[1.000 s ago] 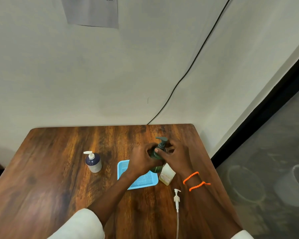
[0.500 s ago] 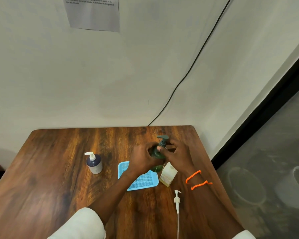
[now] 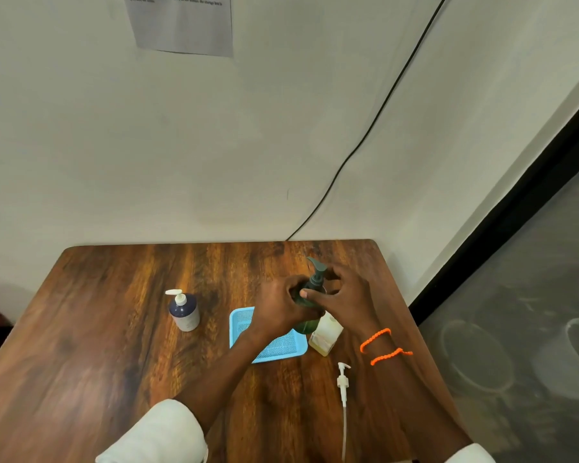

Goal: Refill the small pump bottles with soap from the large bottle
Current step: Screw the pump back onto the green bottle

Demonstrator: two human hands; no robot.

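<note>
A green pump bottle (image 3: 307,324) stands at the right edge of a blue mesh tray (image 3: 239,325). My left hand (image 3: 281,309) grips its body. My right hand (image 3: 345,295) holds its neck under the dark pump head (image 3: 318,270), thumb across the collar. Just in front stands a pale yellow soap bottle (image 3: 325,335) without a pump. A white pump with a long tube (image 3: 343,389) lies on the table near me. A small dark blue bottle with a white pump (image 3: 183,310) stands to the left.
The wooden table (image 3: 114,345) fills the lower view, with a wall behind it and a black cable (image 3: 365,142) running down to its back edge. A paper sheet (image 3: 181,21) hangs on the wall. The table's right edge drops to a grey floor.
Both hands have stayed on the green bottle; my right fingers have shifted a little round the pump collar. The view has tilted slightly.
</note>
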